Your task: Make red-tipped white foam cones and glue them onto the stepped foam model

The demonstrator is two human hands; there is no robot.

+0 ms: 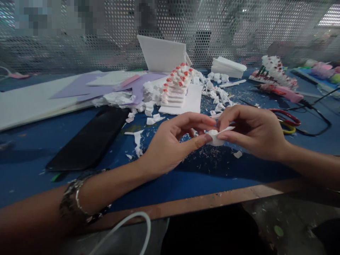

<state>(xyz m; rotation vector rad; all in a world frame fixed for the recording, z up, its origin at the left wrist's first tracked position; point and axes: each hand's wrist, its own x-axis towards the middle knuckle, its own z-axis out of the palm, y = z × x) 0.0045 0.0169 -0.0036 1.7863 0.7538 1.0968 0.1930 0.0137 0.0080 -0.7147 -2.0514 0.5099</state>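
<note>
A small white roll (216, 140), wound from a thin strip of paper or foam sheet, is held over the blue table. My left hand (170, 147) pinches the roll's left side between thumb and fingers. From the right, my right hand (256, 131) grips the strip's loose end, which sticks out between thumb and fingertips. Just beyond my hands stands a white stepped piece (172, 101) on a white base (195, 97). Several red-topped white bits (183, 78) sit on its upper steps.
White scraps (217, 95) lie around the stepped piece. A black phone (90, 140) and white and purple sheets (71, 88) lie at left. At right are scissors (288, 127) with red and yellow handles and a pink corded tool (288, 94). A perforated metal screen (111, 46) stands behind.
</note>
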